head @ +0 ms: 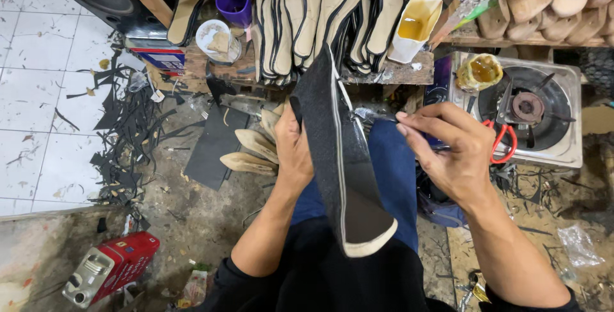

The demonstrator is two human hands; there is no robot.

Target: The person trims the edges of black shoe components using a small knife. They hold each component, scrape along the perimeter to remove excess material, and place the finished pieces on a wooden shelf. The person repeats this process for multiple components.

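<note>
Sole [342, 171] stands on edge over my lap, black face with a pale rim, its rounded end resting near my dark shirt. My left hand [293, 149] wraps around its left side, fingers curled behind it and thumb against the dark face. My right hand [448, 152] sits just right of the sole, thumb and fingers pressed together on something thin at the sole's edge; I cannot tell what it pinches. A row of more soles [320, 18] leans on the wooden shelf [384, 74] ahead, beside a purple cup [234, 4] and a carton of yellow glue [416, 24]. A gas stove [531, 110] stands to the right, red-handled scissors [502, 142] against it. Black scraps [128, 133] litter the floor at left, near a red box [112, 266].
</note>
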